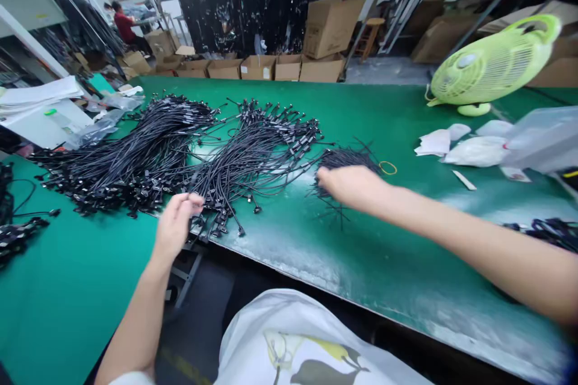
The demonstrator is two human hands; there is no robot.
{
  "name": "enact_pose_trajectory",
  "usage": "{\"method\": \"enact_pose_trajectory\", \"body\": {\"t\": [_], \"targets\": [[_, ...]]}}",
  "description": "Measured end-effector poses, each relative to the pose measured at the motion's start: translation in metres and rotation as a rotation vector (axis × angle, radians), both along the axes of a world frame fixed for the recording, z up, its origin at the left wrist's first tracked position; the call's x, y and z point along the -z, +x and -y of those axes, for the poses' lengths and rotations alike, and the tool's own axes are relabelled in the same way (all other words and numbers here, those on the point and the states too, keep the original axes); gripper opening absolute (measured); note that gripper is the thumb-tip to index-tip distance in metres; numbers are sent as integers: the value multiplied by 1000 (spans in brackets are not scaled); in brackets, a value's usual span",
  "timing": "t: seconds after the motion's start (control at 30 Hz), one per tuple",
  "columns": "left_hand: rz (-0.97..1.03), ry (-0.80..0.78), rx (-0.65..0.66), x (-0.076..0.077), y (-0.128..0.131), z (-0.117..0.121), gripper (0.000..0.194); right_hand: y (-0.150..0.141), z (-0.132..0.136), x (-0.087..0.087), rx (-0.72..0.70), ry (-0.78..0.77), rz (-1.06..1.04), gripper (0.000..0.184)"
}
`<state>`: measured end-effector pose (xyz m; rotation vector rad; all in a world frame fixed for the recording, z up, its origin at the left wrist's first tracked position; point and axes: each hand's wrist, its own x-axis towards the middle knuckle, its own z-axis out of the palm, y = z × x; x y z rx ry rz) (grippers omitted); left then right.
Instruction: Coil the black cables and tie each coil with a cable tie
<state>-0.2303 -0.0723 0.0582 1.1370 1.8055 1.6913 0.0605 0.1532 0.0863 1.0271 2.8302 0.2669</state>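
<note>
Two big heaps of black cables (189,150) with plugs lie spread over the green table (383,240). My left hand (176,225) hovers at the near edge of the right heap, its fingers pinched together on a black cable end. My right hand (350,185) reaches across to a small pile of thin black cable ties (347,159), fingers curled down into them; what they grip is hidden. A yellow rubber band (387,167) lies just right of that pile.
A lime-green fan (492,63) lies at the far right, with white bags and paper (474,147) beside it. More cables (18,228) sit at the far left. Cardboard boxes (257,66) line the floor behind. A person in red (124,24) works far back left.
</note>
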Motion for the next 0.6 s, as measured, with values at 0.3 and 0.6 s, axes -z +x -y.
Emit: {"method": "enact_pose_trajectory", "body": {"t": [0.3,0.6], "targets": [[427,-203,897,30,122,-68,33,64,25,-16,-11,73,-396,32],[770,37,399,-1,90,-87,30,118,17,63,-93,-74,-593,32]]}}
